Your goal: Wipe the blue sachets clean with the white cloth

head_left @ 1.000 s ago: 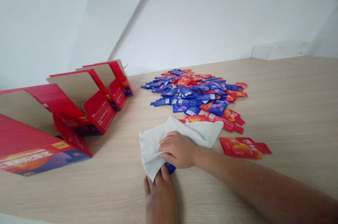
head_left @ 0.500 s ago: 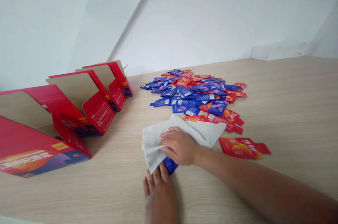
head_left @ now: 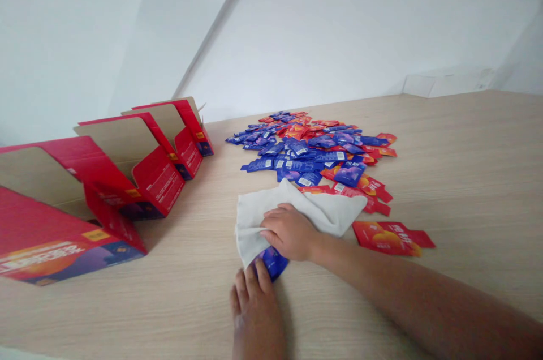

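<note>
My right hand [head_left: 291, 230] is closed on a white cloth [head_left: 253, 215], which lies crumpled and partly folded on the table. Under the cloth's near edge a blue pouch [head_left: 275, 265] shows in part; the rest of it is covered. The fingertips of my left hand [head_left: 257, 306] hold the pouch's near left side down against the tabletop. A red pouch [head_left: 384, 237] with orange fruit printed on it lies flat to the right, beyond my right forearm. The cloth's far side overlaps the red pouches at the near edge of a pile.
Red pouches and blue pouches [head_left: 301, 148] lie in a loose pile toward the back of the wooden table [head_left: 475, 179]. Several open red cartons [head_left: 114, 249] stand in a row at the left. A white wall [head_left: 339, 26] rises behind the table.
My right hand and the cloth have slid slightly to the right and away from me. More of the blue pouch is uncovered now. My left hand has stayed almost in place.
</note>
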`<state>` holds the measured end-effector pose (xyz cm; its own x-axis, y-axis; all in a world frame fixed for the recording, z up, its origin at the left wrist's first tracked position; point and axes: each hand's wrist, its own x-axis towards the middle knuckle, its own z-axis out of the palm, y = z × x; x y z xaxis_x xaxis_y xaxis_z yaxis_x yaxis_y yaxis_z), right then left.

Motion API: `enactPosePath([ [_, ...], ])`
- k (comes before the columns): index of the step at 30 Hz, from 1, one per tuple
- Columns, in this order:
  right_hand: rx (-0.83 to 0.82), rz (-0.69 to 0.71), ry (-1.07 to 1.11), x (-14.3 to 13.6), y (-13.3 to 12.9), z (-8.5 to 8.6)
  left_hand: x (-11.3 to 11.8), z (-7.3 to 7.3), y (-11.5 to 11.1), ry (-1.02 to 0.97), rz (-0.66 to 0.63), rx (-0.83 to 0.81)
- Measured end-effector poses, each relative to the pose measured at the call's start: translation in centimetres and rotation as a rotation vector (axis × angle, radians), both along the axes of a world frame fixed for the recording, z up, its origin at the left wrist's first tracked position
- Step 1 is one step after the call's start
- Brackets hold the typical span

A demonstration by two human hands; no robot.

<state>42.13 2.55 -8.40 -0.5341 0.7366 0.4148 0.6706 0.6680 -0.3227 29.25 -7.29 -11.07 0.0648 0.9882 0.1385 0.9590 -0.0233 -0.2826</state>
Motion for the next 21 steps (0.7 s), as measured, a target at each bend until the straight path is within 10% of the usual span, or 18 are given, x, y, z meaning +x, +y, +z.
enactPosePath([
  [8,0.067,0.266,0.035,-0.2,-0.8,0.4,-1.1,-1.0,0.1,-0.124,-0.058,-0.106],
  [21,0.017,0.053,0.046,0.1,-0.2,0.2,-0.8,-1.5,0.1,-0.057,-0.039,0.037],
])
